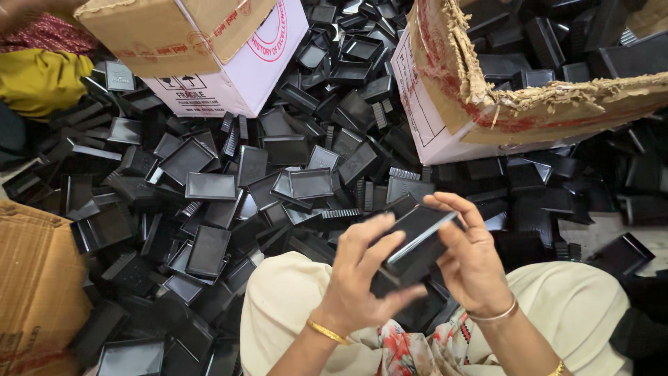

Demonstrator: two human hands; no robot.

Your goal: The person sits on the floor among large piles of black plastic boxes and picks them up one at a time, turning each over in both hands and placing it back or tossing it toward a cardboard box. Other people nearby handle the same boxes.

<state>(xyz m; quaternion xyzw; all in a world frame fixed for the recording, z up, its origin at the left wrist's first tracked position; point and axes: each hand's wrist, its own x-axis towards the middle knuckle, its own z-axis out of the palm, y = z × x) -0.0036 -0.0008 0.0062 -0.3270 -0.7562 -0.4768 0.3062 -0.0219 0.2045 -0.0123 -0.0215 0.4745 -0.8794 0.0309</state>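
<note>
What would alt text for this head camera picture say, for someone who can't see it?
Two hands, left hand and right hand, hold a small stack of black trays over the person's lap. A big heap of trays covers the floor ahead, between a white box and a torn box holding more trays.

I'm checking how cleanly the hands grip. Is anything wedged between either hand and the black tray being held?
Nothing visible. The left hand and the right hand both touch the black tray directly, fingers on its edges. The pile of black trays lies beyond, apart from the held one.
</note>
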